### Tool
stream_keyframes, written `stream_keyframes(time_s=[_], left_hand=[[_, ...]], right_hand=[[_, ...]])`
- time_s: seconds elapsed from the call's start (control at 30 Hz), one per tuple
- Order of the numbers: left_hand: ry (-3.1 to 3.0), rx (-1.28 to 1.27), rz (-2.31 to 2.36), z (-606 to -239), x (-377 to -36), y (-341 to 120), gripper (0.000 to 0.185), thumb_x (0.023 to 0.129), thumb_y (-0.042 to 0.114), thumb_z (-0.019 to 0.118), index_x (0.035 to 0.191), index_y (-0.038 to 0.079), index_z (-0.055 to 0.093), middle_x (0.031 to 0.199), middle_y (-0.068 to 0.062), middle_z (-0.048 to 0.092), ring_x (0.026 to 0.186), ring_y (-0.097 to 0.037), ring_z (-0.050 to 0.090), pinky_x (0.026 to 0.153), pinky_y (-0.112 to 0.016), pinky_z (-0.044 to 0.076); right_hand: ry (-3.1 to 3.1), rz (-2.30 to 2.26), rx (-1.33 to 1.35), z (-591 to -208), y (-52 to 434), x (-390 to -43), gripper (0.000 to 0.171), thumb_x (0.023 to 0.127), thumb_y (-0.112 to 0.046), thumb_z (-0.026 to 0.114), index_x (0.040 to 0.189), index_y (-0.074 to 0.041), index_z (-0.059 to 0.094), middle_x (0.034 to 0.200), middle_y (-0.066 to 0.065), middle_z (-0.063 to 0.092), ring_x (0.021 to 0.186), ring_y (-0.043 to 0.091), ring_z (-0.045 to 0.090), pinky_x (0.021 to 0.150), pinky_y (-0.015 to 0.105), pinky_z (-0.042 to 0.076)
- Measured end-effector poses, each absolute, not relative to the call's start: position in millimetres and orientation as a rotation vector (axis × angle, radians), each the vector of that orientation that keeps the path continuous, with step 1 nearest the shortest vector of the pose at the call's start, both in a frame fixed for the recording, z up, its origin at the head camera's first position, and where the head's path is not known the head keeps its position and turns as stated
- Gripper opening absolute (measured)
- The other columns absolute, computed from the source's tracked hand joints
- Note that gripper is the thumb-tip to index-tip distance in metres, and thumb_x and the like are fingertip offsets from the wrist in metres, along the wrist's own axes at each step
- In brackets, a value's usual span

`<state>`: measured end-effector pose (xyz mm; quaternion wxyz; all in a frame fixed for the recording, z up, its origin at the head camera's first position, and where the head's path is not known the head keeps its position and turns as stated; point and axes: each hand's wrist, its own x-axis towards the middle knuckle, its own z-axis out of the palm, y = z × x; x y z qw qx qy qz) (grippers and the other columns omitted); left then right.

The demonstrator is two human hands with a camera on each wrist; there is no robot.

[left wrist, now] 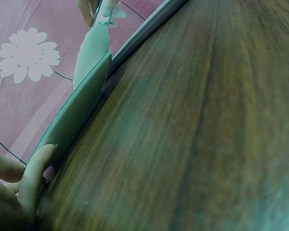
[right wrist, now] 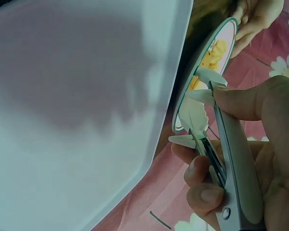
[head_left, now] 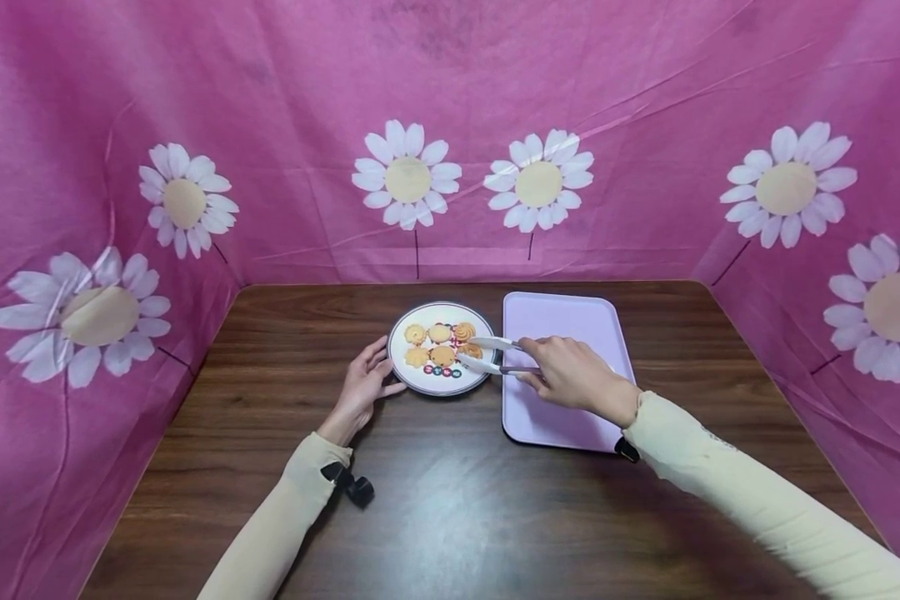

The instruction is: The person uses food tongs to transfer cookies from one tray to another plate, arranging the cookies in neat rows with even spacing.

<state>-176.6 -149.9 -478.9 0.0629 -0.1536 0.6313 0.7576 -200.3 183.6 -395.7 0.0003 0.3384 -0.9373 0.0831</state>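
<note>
A round white plate with a dark rim bears several golden butter cookies of different shapes. My left hand holds the plate's left edge, its thumb against the near side of the rim and the fingers farther round. With my right hand I grip a pair of tongs with white tips and grey metal handles. Their two arms stand apart, reaching leftward over the plate's right rim, the tips on either side of a cookie at the right of the group. In the right wrist view, thumb and fingers press on opposite handles.
A light purple rectangular tray lies right of the plate, under my right hand. The brown wooden table backs onto a pink cloth with large white daisies, which also hangs at both sides.
</note>
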Motion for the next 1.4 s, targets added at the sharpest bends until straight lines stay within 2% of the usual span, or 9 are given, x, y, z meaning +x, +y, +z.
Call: stream_keyframes(time_s=[0.4,0.73,0.97,1.07,1.17,1.3,1.4], left_hand=[[1.905,-0.454,2.286,-478,-176,-149,0.056,0.108,-0.003,0.042,0.163,0.005,0.031,0.163,-0.024,0.038,0.14,-0.037,0.047,0.08,-0.035,0.07],[1.898,-0.473,2.292,-479,-176,-148,0.056,0.108,-0.003,0.042,0.163,0.006,0.032,0.162,-0.023,0.04,0.138,-0.034,0.049,0.079,-0.033,0.069],[1.901,-0.467,2.29,-479,-176,-149,0.056,0.108,-0.003,0.041,0.163,0.006,0.032,0.162,-0.024,0.04,0.138,-0.035,0.048,0.079,-0.033,0.07],[1.899,-0.468,2.292,-478,-176,-150,0.056,0.108,-0.003,0.041,0.163,0.006,0.032,0.161,-0.024,0.04,0.139,-0.035,0.047,0.078,-0.033,0.07],[1.898,-0.466,2.293,-478,-176,-149,0.056,0.108,-0.003,0.041,0.163,0.006,0.032,0.161,-0.024,0.04,0.138,-0.035,0.047,0.078,-0.033,0.07],[1.898,-0.471,2.29,-479,-177,-148,0.056,0.108,-0.003,0.041,0.163,0.006,0.032,0.161,-0.024,0.04,0.138,-0.034,0.048,0.078,-0.033,0.07],[1.896,-0.48,2.29,-479,-176,-148,0.056,0.108,-0.003,0.041,0.163,0.006,0.032,0.162,-0.024,0.04,0.138,-0.034,0.048,0.077,-0.032,0.07]], right_hand=[[-2.962,0.275,1.058,-396,186,-201,0.038,0.09,-0.028,0.08,0.118,-0.008,0.063,0.073,-0.001,0.056,0.064,0.017,0.052,0.049,0.036,0.048],[-2.925,0.326,1.031,-399,196,-195,0.044,0.089,-0.03,0.081,0.124,-0.008,0.063,0.076,0.0,0.061,0.065,0.017,0.053,0.051,0.036,0.05],[-2.874,0.419,0.936,-405,210,-191,0.055,0.092,-0.032,0.079,0.138,-0.007,0.06,0.098,0.014,0.076,0.075,0.022,0.062,0.059,0.047,0.058],[-2.838,0.45,0.896,-408,218,-190,0.058,0.093,-0.033,0.077,0.14,-0.006,0.059,0.108,0.019,0.077,0.084,0.028,0.069,0.067,0.053,0.062],[-2.796,0.477,0.863,-411,226,-190,0.059,0.094,-0.033,0.077,0.141,-0.004,0.058,0.11,0.022,0.076,0.091,0.034,0.073,0.073,0.057,0.063],[-2.761,0.502,0.787,-416,238,-190,0.06,0.092,-0.032,0.078,0.141,-0.004,0.057,0.114,0.022,0.076,0.09,0.037,0.073,0.069,0.059,0.063],[-2.753,0.54,0.704,-422,247,-188,0.06,0.091,-0.032,0.079,0.14,-0.005,0.058,0.113,0.022,0.076,0.083,0.038,0.072,0.06,0.06,0.06]])
